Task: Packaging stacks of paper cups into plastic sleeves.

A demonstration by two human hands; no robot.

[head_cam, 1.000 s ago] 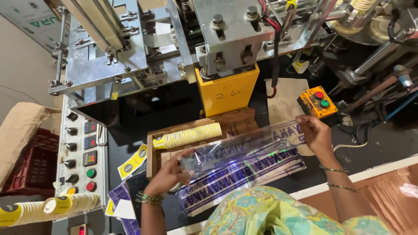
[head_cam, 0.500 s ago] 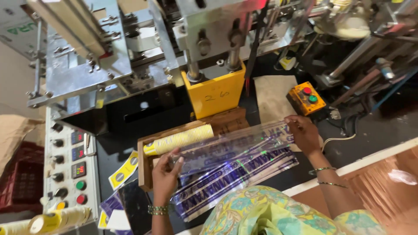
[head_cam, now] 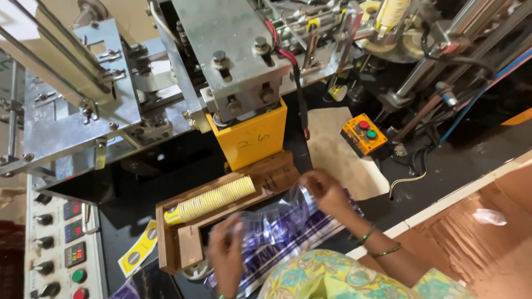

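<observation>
Both hands [head_cam: 226,252] [head_cam: 326,191] motion-blurred on crumpled clear bag [head_cam: 277,230], grip unclear.

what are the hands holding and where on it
Both hands hold a clear printed plastic sleeve: the left hand at its near left end, the right hand at its far right end.

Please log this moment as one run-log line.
left hand: on clear bag | right hand: gripping bag's far end | cup stack: lying in wooden tray | machine: yellow block behind tray
</observation>
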